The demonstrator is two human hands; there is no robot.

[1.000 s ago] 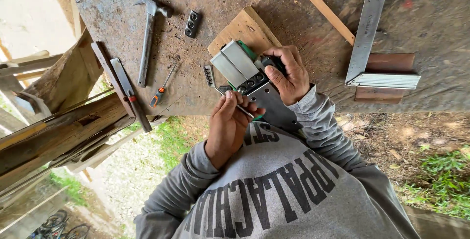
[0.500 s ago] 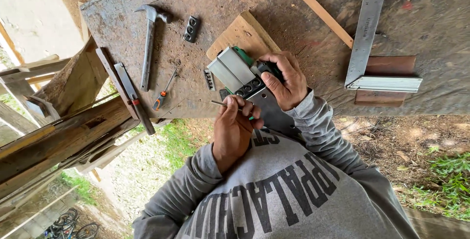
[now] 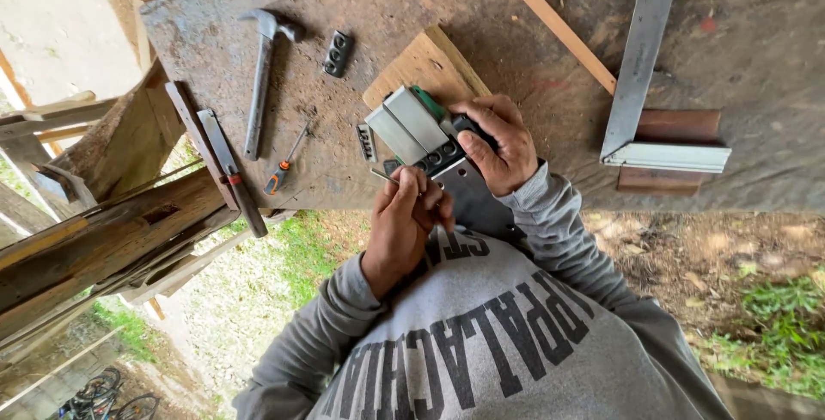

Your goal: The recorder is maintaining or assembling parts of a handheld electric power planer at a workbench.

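On the bench in front of you, a claw hammer (image 3: 260, 76) lies at the left with its head at the far end. Just right of the hammer head sits a small black part with round holes (image 3: 338, 53). Near the hammer's handle end lies a screwdriver with an orange and black grip (image 3: 284, 165). Left of that, two flat bars (image 3: 219, 162) lie side by side, reaching over the bench's near edge. A wooden board (image 3: 418, 66) rests mid-bench, a long wooden strip (image 3: 550, 20) runs diagonally beyond it, and a metal square (image 3: 643, 85) lies at the right over a brown block (image 3: 679, 128).
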